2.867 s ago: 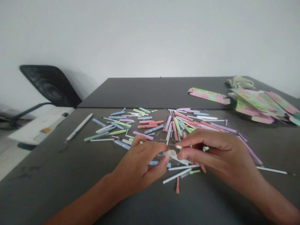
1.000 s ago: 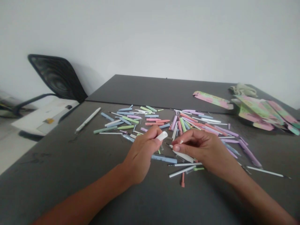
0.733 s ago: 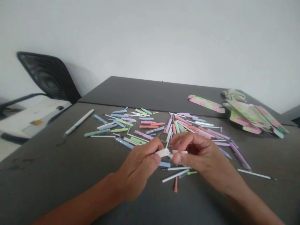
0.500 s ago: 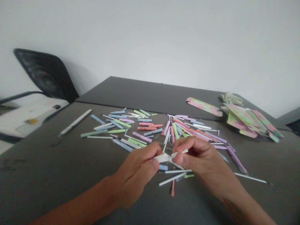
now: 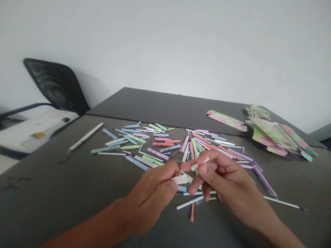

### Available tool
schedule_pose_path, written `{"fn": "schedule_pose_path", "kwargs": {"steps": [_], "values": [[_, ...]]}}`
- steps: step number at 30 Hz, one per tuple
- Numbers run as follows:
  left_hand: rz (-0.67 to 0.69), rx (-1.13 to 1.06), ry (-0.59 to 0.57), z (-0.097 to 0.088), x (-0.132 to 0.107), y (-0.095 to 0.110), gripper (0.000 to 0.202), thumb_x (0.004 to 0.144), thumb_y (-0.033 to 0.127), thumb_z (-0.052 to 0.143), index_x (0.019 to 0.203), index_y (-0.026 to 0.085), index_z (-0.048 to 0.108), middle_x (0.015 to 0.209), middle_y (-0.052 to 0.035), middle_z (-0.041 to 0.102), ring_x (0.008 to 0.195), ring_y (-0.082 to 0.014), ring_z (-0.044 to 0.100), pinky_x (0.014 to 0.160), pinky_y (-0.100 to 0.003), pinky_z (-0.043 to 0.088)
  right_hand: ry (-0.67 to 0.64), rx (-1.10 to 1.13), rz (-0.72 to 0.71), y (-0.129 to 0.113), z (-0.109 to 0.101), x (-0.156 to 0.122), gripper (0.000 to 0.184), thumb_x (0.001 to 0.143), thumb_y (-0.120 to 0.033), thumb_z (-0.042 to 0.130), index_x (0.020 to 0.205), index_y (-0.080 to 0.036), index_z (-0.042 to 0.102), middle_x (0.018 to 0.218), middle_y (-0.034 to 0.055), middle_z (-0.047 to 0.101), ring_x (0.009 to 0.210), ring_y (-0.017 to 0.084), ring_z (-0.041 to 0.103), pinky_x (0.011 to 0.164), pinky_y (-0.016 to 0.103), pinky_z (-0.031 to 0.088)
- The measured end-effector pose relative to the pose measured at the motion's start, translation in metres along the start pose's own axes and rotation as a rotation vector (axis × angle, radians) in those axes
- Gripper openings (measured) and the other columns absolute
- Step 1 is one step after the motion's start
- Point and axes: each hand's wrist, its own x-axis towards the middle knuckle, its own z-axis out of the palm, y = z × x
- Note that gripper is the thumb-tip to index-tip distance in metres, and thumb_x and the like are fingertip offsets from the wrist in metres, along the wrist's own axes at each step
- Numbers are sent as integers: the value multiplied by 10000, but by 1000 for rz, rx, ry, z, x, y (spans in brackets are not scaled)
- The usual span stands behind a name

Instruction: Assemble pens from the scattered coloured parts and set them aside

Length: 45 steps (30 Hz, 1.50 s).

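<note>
Pastel pen parts [image 5: 157, 153] crowd the dark table [image 5: 144, 103] at twelve o'clock, some hidden behind my hands; creased pink-and-green boxes [image 5: 269, 131] and a rumpled cloth [image 5: 256, 112] lie at two, a mesh-backed chair [image 5: 59, 84] at ten. Before me, also at twelve, my left hand [image 5: 152, 196] grips a round white tube [image 5: 179, 179]; just apart, my right hand [image 5: 222, 175] pinches a slim white piece [image 5: 194, 167]. Half a second ago its lower fingers were tucked away; now they splay.
</note>
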Motion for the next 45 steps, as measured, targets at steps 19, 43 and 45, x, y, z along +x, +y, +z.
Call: {"fn": "schedule_pose_path", "kwargs": {"steps": [19, 43, 45], "values": [[-69, 59, 87, 1, 7, 14, 279, 1028, 368, 591, 809, 195, 586, 669, 56, 468, 614, -125, 395, 590, -277, 308, -31, -730, -379, -3, -18, -1, 296, 1049, -312, 687, 1300, -411, 808, 932, 34, 708, 883, 176, 638, 738, 281, 539], [-297, -364, -8, 7, 10, 3, 354, 944, 525, 787, 918, 176, 837, 708, 5, 600, 630, -101, 398, 587, -234, 312, 71, -522, -537, -17, -12, -7, 155, 819, -283, 938, 965, -293, 888, 772, -11, 833, 622, 128, 692, 566, 241, 522], [-311, -425, -17, 7, 8, -2, 376, 939, 542, 789, 918, 169, 831, 665, 25, 524, 603, -89, 339, 556, -233, 248, 57, -509, -524, -14, -9, -8, 194, 856, -249, 907, 1040, -308, 886, 808, -11, 842, 630, 127, 701, 551, 237, 522]]}}
